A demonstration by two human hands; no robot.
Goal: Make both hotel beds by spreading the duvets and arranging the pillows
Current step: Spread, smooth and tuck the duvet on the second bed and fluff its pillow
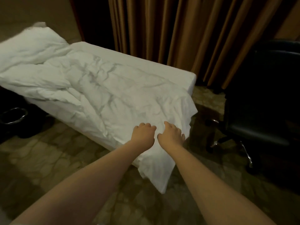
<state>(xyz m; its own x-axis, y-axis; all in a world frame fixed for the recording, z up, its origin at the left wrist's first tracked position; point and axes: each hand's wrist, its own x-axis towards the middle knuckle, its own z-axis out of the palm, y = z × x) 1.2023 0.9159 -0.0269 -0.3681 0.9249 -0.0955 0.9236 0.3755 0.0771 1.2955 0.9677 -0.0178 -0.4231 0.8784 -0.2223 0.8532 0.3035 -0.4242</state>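
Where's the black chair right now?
In the head view the black chair stands at the right, beside the foot end of the bed and in front of the brown curtain.

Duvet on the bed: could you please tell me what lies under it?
Under the duvet, a white mattress shows along the far side and foot corner; anything beneath the crumpled middle is covered.

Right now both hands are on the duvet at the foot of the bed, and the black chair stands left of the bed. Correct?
No: the chair stands right of the bed, by the head view. The left hand and right hand are indeed on the duvet at its foot.
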